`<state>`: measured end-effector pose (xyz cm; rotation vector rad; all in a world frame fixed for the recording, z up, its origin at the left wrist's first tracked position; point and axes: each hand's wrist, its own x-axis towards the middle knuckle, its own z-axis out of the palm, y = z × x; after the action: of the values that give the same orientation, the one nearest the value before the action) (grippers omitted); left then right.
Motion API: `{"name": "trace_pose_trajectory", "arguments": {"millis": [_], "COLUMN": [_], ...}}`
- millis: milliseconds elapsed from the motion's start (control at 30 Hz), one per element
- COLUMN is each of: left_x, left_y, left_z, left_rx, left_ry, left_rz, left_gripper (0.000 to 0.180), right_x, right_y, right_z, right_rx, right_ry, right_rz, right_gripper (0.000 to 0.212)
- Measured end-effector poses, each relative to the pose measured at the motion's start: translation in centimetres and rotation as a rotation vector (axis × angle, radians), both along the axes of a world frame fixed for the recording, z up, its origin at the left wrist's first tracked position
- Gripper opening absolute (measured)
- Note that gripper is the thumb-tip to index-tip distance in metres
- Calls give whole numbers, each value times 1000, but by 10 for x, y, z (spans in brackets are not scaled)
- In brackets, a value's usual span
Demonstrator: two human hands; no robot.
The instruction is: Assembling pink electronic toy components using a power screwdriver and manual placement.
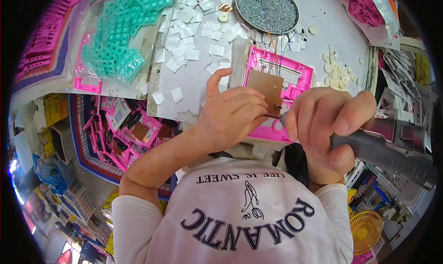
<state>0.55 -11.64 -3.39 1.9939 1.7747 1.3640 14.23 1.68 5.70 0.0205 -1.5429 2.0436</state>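
Observation:
A brown circuit board with thin wires at its far edge lies in an open pink plastic housing. My left hand is curled over the board's near left corner, its fingertips pressed on it and the little finger raised. What lies under those fingertips is hidden. In my right hand is a grey and black electric screwdriver, its body slanting out to the right. The driver's front end reaches toward the board's near edge, beside my left fingertips; whether it touches a screw cannot be seen.
Beyond the housing stands a round dish of small screws. White paper squares are scattered left, near bagged teal keypads. Cream round buttons lie right. A basket of pink housings is below the table's left edge.

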Motion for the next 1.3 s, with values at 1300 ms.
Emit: {"name": "trace_pose_trajectory", "arguments": {"millis": [1300], "left_x": [-6], "left_y": [-11], "left_z": [-3], "left_rx": [-66], "left_ry": [-56], "left_rz": [83], "left_gripper": [23], "right_x": [-18], "right_y": [-4], "right_z": [-11], "right_rx": [-61], "right_ry": [136], "right_rz": [162], "right_gripper": [34]}}
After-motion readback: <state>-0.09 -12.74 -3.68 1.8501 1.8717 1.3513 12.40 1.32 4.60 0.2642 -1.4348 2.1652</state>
